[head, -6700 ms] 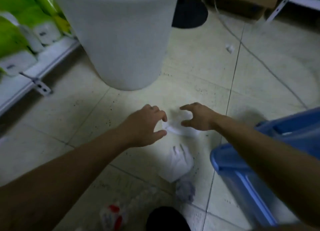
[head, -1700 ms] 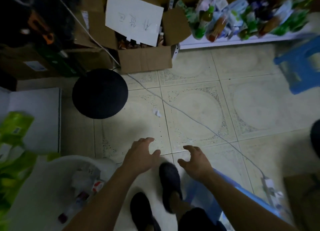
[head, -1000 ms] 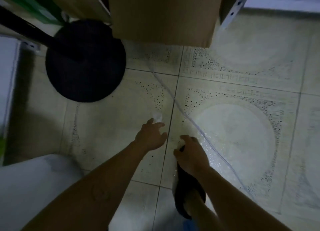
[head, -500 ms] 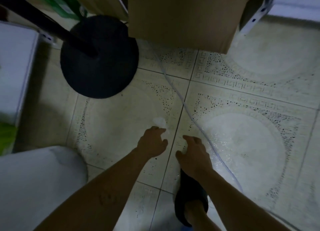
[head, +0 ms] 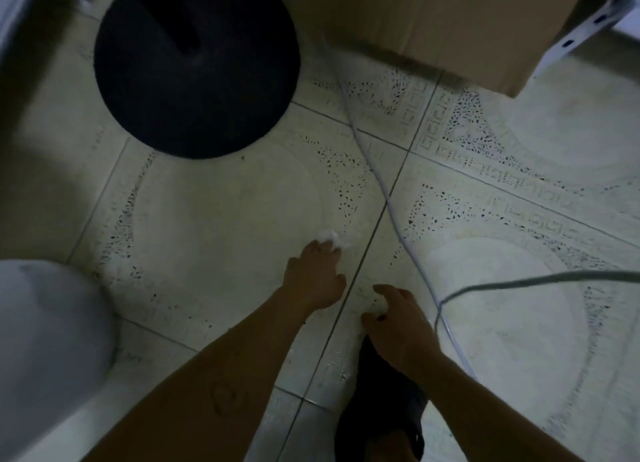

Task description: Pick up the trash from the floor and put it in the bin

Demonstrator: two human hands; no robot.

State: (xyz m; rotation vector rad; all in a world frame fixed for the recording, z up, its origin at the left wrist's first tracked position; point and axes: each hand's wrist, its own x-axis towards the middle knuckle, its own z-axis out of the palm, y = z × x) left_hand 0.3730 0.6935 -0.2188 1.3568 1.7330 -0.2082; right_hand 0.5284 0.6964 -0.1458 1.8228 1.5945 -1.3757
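Left hand point(head: 313, 274) has advanced to the paper scrap point(head: 330, 236) at its 12 o'clock — fingertips point(head: 325, 251) touch it, pinch unclear; right hand point(head: 398, 319) hangs loosely curled, empty, likely for balance — bin point(head: 41, 323) waits at 8 o'clock.

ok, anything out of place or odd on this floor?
A crumpled white scrap lies on the floor at the fingertips of the left hand, not yet in the bin. A white cable trails loose across it beside the right hand, a likely trip hazard. Nothing looks spilled.
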